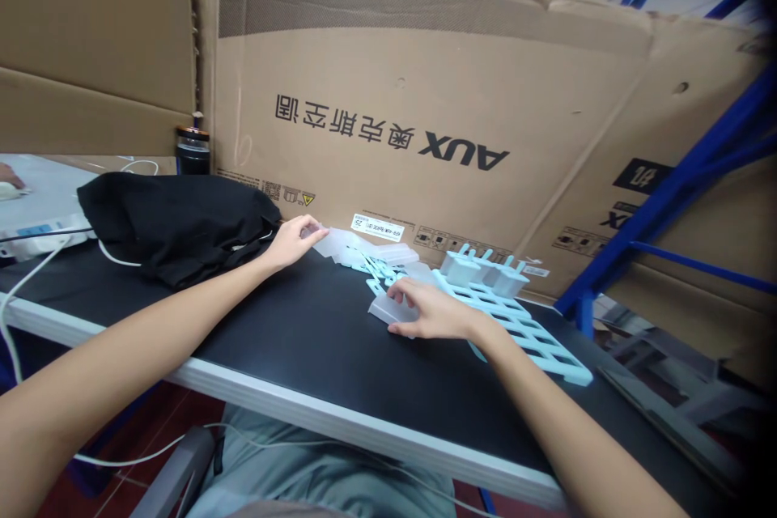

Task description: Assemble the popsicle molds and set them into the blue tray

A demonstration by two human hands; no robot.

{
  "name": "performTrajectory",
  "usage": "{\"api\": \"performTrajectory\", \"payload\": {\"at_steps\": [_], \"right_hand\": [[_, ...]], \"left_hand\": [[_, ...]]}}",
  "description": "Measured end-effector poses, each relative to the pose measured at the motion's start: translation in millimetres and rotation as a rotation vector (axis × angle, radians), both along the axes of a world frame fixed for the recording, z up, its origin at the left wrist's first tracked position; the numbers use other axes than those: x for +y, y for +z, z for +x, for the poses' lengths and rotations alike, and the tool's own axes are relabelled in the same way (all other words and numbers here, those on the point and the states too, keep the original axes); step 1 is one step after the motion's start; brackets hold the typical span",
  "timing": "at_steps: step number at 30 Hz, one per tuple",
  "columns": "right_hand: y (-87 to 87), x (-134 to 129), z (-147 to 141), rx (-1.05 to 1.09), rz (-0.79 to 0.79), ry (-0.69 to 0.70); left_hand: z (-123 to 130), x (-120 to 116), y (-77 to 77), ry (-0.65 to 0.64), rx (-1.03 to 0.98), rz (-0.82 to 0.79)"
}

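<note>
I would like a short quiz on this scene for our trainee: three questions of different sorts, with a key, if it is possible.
1. Which is nearer to the left hand?
A. the blue metal post
B. the black cloth

2. True or false: the large letters AUX stand the right way up.

3. What is between the thumb and fingers of the right hand?

Key:
1. B.
2. False; on the cardboard they are upside down.
3. A translucent piece.
</note>
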State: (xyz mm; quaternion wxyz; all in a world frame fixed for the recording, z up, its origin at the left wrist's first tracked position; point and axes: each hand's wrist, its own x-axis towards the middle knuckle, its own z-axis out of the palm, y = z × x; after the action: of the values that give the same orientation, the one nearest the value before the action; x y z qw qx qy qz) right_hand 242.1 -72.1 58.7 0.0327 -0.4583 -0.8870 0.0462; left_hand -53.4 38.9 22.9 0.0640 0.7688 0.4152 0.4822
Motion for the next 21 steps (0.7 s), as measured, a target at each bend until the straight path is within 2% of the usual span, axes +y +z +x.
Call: {"api": "performTrajectory", "payload": {"at_steps": [5, 11, 14, 17, 19, 21], "right_hand": [[-2.1, -3, -9, -0.092, 0.153, -0.072], [12.5, 12, -14, -0.037, 0.189, -0.046], [21.9, 33, -21, 0.064, 0.241, -0.155], [21.3, 54, -32, 0.131, 0.113, -0.254], [15.9, 63, -40, 0.105, 0.025, -0.241], [11.3, 65, -45, 0.097, 0.004, -0.189]], "left_hand": [[-6, 1, -4.0, 0.128, 0.18, -0.008], [-9, 15, -19.2, 0.089, 0.384, -0.216], [-10, 18, -22.4, 0.07, 0.417, -0.217], [-8, 13, -19.0, 0.054, 0.403, -0.142], [-3, 3, -14.4, 0.008, 0.38, -0.062], [5, -10, -10.2, -0.095, 0.37, -0.015]]}}
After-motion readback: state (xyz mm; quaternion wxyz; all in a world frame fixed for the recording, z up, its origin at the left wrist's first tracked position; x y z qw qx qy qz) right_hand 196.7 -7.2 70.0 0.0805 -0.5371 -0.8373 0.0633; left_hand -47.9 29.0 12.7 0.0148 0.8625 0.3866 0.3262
